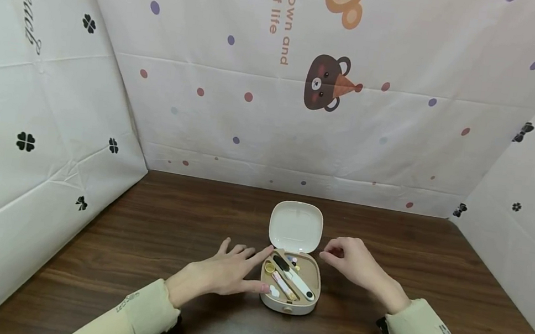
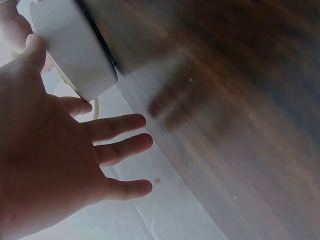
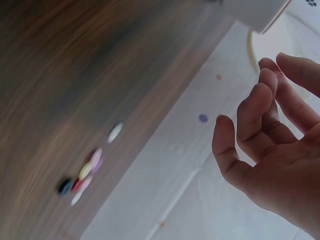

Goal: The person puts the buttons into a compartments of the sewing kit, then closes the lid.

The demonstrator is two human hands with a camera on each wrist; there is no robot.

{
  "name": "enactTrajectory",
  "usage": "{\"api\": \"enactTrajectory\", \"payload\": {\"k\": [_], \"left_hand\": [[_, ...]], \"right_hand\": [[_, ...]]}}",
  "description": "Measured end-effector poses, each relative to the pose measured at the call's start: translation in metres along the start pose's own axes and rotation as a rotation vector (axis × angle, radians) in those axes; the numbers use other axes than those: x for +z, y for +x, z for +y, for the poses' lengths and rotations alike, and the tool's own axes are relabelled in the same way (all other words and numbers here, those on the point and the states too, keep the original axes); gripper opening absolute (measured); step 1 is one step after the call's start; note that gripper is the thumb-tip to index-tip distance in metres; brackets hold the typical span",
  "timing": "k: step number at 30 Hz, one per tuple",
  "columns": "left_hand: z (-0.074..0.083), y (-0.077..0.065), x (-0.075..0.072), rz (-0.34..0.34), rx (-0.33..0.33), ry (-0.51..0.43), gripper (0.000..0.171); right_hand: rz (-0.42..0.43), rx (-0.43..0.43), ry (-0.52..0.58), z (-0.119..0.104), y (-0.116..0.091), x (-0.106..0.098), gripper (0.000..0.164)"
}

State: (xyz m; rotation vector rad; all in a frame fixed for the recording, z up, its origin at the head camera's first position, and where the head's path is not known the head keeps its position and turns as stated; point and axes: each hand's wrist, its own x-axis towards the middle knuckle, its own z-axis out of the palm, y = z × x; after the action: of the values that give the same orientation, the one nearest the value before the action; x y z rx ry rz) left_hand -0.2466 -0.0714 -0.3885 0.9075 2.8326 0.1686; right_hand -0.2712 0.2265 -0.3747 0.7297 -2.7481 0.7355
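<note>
Cloth walls (image 1: 193, 116), printed "down and" and "Beach" (the sleeve lettering (image 1: 128, 301) blurs), surround a dark wood table (image 1: 207, 210) bearing an open white case (image 1: 300, 310); the left hand (image 1: 224, 271) touches it, fingers spread, and the right hand (image 1: 355, 262), loosely curled beside it, holds nothing visible.

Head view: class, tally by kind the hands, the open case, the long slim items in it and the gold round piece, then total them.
Hands: 2 (left hand, right hand)
Open case: 1
Long slim items: 2 (black-and-white item, pink-patterned item)
Gold round piece: 1
Total: 6
Small coloured pieces in the case are too tiny to count surely.
</note>
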Motion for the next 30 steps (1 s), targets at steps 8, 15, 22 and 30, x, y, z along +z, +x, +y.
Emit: {"api": "enactTrajectory", "payload": {"k": [8, 15, 22, 30], "left_hand": [[-0.001, 0.000, 0.001, 0.003, -0.001, 0.001, 0.086], [0.000, -0.001, -0.001, 0.004, 0.000, -0.005, 0.086], [0.001, -0.001, -0.001, -0.002, 0.001, -0.006, 0.086], [0.001, 0.000, 0.000, -0.005, -0.001, -0.004, 0.087]], "right_hand": [[-0.005, 0.053, -0.101, 0.023, -0.008, -0.013, 0.010], [-0.094, 0.139, -0.150, 0.040, -0.017, -0.019, 0.008], [-0.170, 0.203, -0.206, 0.049, -0.027, -0.023, 0.005], [-0.185, 0.204, -0.259, 0.052, -0.031, -0.023, 0.005]]}}
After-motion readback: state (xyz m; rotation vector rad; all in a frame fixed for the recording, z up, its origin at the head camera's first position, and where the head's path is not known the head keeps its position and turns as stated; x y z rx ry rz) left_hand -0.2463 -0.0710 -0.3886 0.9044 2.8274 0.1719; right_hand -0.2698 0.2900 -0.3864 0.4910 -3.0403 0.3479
